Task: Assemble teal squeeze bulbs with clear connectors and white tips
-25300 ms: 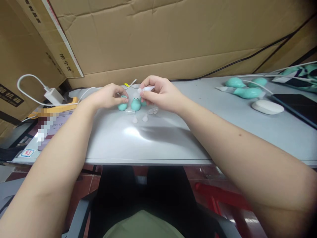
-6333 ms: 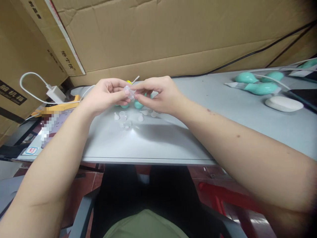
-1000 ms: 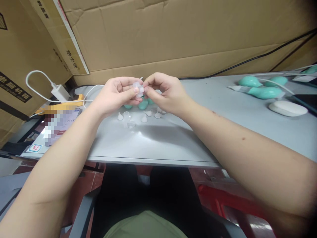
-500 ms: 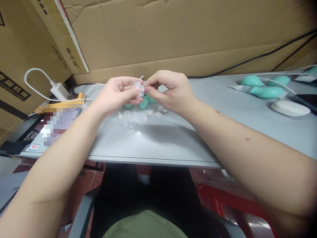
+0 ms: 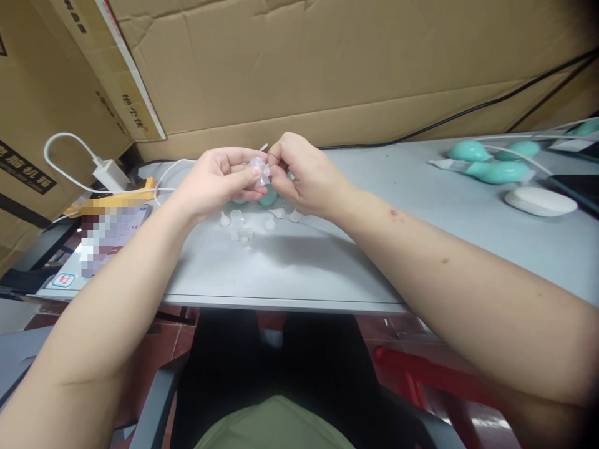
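My left hand (image 5: 224,181) is closed around a translucent plastic piece (image 5: 259,169) with short tube-like ends, held above the table. Against the right end of this piece, the thumb and curled fingers of my right hand (image 5: 297,171) are pinched together. A thin white stick end (image 5: 264,148) pokes up behind the fingers. Below the hands lie several small funnel-shaped translucent parts (image 5: 270,223) and clear cup-like pieces (image 5: 238,218). Mint-green rounded objects (image 5: 267,196) sit behind, partly hidden by my hands.
More mint-green bulb-shaped objects (image 5: 498,171) and a white mouse-like object (image 5: 540,201) are at the right. At the left are a phone (image 5: 126,227), a yellow power strip (image 5: 126,189) and a white charger (image 5: 110,174) with cable. Cardboard (image 5: 327,68) stands along the back.
My right hand has shifted left and its fingers have curled in more against the plastic piece. My left hand keeps its grip. The whole view has shifted slightly.
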Motion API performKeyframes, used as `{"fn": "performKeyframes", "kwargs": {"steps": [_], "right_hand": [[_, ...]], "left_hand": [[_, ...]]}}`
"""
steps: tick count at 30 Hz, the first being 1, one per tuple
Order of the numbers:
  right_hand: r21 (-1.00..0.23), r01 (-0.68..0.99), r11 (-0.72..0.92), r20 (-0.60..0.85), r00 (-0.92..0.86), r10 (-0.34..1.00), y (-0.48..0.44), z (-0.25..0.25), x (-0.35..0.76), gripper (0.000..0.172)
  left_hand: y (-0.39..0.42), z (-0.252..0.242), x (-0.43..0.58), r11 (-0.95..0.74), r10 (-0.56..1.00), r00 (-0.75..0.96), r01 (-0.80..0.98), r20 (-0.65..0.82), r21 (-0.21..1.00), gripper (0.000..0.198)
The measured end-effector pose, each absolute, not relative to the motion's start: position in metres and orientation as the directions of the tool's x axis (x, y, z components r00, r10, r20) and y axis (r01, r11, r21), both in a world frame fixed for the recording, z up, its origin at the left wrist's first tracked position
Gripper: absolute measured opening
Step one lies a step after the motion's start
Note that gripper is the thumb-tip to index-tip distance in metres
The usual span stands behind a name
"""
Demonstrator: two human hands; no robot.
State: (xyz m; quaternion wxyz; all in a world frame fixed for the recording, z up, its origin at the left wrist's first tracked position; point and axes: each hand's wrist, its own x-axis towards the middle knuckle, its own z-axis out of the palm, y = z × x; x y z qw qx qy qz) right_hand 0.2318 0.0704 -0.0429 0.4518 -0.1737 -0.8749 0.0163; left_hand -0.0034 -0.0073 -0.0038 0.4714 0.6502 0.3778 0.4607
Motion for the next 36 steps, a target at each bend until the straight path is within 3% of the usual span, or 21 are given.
{"fn": "performKeyframes", "kwargs": {"steps": [8,17,20,24,31,36], "right_hand": [[-0.238,0.268,0.934,0.783,-0.516,0.348,0.065,-0.041,0.234,0.026],[-0.483,0.055,0.874,0.796,-0.387,0.465,0.053,-0.032,0.235,0.014],[-0.515,0.01,0.857,0.8,-0.355,0.484,0.052,-0.03,0.235,0.008],[-0.474,0.025,0.88,0.832,-0.313,0.458,0.047,-0.028,0.231,0.015],[-0.253,0.228,0.94,0.9,-0.301,0.315,0.042,-0.031,0.226,0.026],[-0.232,0.261,0.937,0.881,-0.351,0.316,0.047,-0.034,0.227,0.025]], "left_hand": [[-0.006,-0.002,-0.003,-0.239,0.931,0.293,0.044,0.216,0.97,0.046],[-0.006,-0.001,-0.007,-0.249,0.928,0.292,0.027,0.231,0.968,0.05],[-0.007,0.0,-0.007,-0.23,0.931,0.294,0.019,0.215,0.973,0.05],[-0.007,0.002,-0.007,-0.219,0.931,0.302,0.006,0.207,0.976,0.048],[-0.004,0.002,-0.007,-0.203,0.94,0.276,-0.009,0.198,0.979,0.039],[-0.004,0.003,-0.009,-0.24,0.945,0.243,0.068,0.218,0.968,0.037]]}}
